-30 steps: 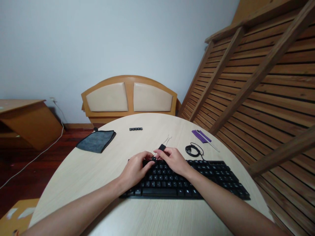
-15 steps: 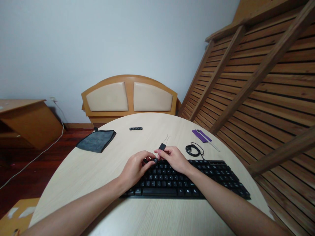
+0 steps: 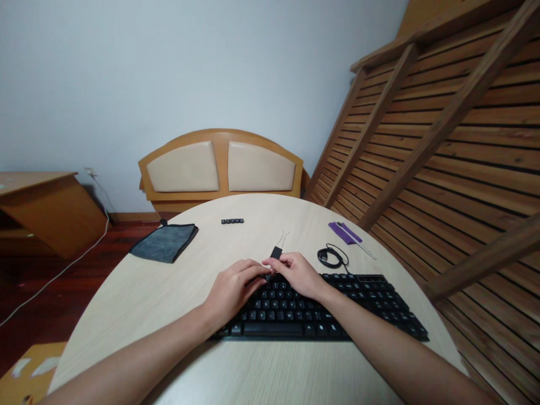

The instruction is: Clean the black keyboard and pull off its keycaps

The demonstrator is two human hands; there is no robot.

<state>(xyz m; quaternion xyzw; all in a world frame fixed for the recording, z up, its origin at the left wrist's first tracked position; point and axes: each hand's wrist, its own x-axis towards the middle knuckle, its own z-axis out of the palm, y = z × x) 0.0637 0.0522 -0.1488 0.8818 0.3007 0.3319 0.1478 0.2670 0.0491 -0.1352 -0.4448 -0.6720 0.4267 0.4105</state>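
A black keyboard (image 3: 274, 329) lies in front of me on the round table, partly covered by both hands. My right hand (image 3: 298, 274) is closed around a keycap puller (image 3: 276, 252), a small black handle with thin wires sticking out at its far end. The puller's near end is hidden by fingers. Close against it, my left hand (image 3: 236, 284) is closed, thumb and fingers pinching a black keycap (image 3: 268, 277) that is mostly hidden. Both hands are over the keyboard's upper left part. Beyond them, several black keycaps (image 3: 232, 221) stand in a short row.
A folded grey cloth (image 3: 164, 243) lies on the left of the table (image 3: 139, 298). To the right are the coiled USB cable (image 3: 330, 257), a purple cloth (image 3: 342, 232) and a thin brush-like white stick (image 3: 360, 244). A slatted wooden frame leans at the right.
My left fingers have closed further over the keycap, which showed more clearly before, and moved slightly nearer my right hand. The keycap puller has shifted only slightly.
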